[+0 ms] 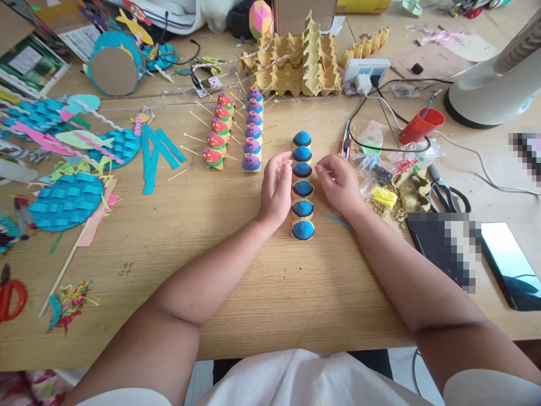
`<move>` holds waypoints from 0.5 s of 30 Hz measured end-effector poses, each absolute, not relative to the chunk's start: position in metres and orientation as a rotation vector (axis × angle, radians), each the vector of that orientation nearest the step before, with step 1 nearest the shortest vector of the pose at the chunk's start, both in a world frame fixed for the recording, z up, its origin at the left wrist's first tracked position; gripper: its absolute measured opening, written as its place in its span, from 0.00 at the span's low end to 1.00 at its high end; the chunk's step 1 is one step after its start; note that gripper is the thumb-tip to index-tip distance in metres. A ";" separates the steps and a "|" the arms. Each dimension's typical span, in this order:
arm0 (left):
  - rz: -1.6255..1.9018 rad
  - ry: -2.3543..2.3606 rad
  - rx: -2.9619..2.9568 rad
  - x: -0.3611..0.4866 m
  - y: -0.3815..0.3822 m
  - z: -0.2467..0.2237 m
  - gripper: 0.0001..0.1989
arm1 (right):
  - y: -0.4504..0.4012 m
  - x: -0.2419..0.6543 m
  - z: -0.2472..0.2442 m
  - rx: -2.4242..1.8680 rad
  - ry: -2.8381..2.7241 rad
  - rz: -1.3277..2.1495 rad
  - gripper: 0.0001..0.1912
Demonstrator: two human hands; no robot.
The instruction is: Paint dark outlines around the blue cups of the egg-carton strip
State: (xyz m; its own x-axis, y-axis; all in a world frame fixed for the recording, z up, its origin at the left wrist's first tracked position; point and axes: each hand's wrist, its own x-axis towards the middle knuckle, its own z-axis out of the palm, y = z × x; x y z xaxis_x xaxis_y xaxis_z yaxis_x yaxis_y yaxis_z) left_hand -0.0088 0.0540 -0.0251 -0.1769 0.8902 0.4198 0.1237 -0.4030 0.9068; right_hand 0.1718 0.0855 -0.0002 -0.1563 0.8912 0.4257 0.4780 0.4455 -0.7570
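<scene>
A row of egg-carton cups [303, 189], each topped with blue clay and banded in a dark colour, runs away from me in the middle of the table. My left hand [276, 189] rests at the left side of the row, thumb up and fingers loosely extended. On the right side is my right hand [339, 181], its fingers loosely bent, tips close to the cups. Neither hand shows anything between its fingers; whether they touch the row is unclear. A thin blue strip [336, 220] lies by my right wrist.
Left of the row stand red-and-green caterpillars [217, 132] and purple-and-blue caterpillars [252, 132] with sticks poking out. Behind are egg cartons [287, 65] and a power strip [367, 70]. At right are a red cup [421, 125], black-handled scissors [448, 194] and a phone [511, 265]. Woven paper crafts [67, 201] lie left.
</scene>
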 end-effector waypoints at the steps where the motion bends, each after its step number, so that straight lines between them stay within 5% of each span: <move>1: 1.642 1.224 1.492 -0.009 0.054 -0.026 0.28 | 0.086 0.172 -0.001 -1.175 -1.779 0.592 0.13; 15: 1.637 1.359 1.725 -0.008 0.047 -0.025 0.25 | 0.069 0.167 0.015 -1.290 -1.882 0.549 0.09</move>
State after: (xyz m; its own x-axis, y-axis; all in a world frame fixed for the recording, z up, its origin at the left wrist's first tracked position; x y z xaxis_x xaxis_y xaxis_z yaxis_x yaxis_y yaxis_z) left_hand -0.0081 0.0475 -0.0254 -0.1585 0.8340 0.5286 0.3661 -0.4475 0.8159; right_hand 0.1671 0.0690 0.0152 -0.1866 0.9165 0.3537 0.5830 0.3931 -0.7110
